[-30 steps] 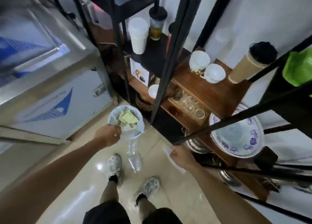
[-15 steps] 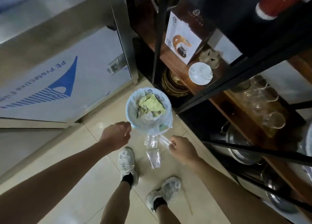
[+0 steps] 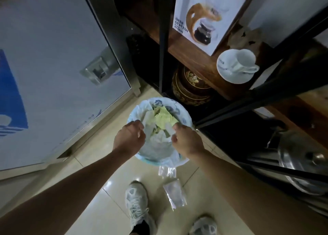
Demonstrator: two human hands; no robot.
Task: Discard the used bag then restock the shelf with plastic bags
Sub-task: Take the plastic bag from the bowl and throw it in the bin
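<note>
A small bin (image 3: 159, 156) lined with a white and blue plastic liner stands on the tiled floor, filled with yellow paper and clear wrappers. My left hand (image 3: 129, 137) is closed on the liner's left rim. Over the bin's right side, my right hand (image 3: 186, 140) pinches a clear used bag (image 3: 169, 129) above the rubbish. Two clear plastic bags (image 3: 174, 196) lie on the floor just in front of the bin, near my shoes.
A dark metal and wood shelf (image 3: 193, 61) rises right behind the bin, holding a coffee-pot box (image 3: 207, 16), a white cup on a saucer (image 3: 237, 66) and a brown jar (image 3: 190, 85) below. A steel cabinet (image 3: 58, 61) stands on the left. Steel pots (image 3: 301, 162) sit low right.
The view has dropped closer to the bin. My right hand moved from beside the bin to over its opening with the clear bag. My left hand stays at the rim.
</note>
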